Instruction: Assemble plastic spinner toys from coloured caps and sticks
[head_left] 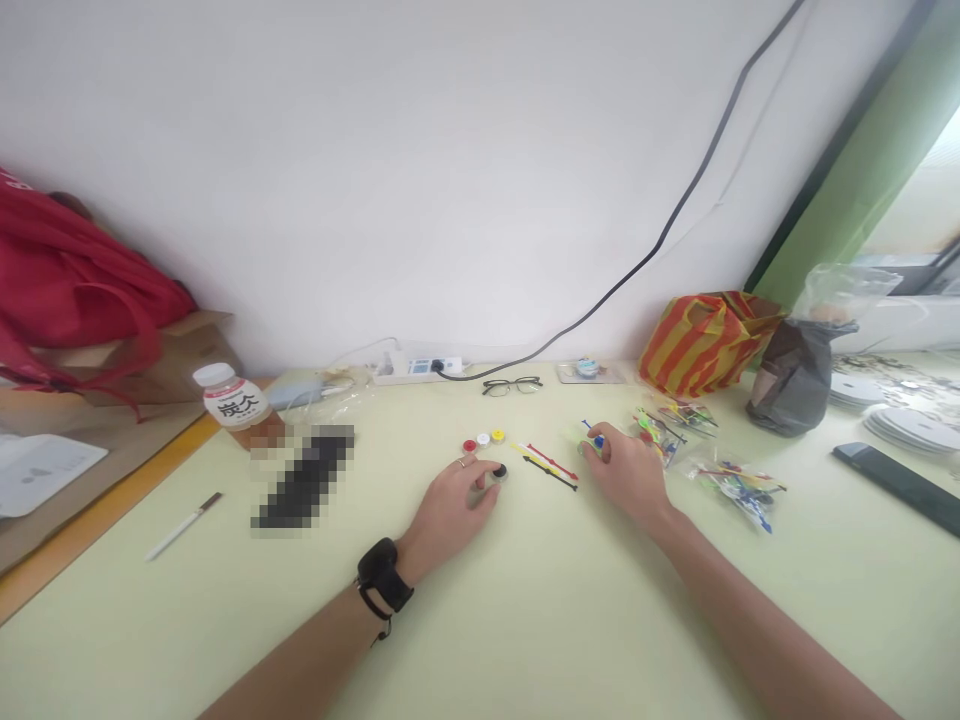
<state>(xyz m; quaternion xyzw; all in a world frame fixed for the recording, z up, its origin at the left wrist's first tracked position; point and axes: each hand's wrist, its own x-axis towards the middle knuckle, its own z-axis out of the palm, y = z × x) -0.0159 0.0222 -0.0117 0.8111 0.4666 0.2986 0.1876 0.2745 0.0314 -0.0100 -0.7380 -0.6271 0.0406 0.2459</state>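
Note:
My left hand point(457, 498), with a ring and a black wristband, rests on the pale green table point(525, 620), its fingers pinched on a small black round piece point(499, 471). Just beyond it lie a red cap point(469, 446), a white cap point(484, 439) and a yellow cap point(497, 435). My right hand point(626, 470) is curled around a small blue and green piece point(596, 438). Between my hands lie thin yellow, red and black sticks point(549, 464).
Clear bags of coloured sticks point(731, 490) lie right of my right hand. Glasses point(512, 385), a power strip point(416, 368), a bottle point(232, 405), a pen point(184, 525), a striped bag point(701, 340), a grey bag point(795, 375), a dark remote point(896, 480) and a red bag point(67, 290) surround the area.

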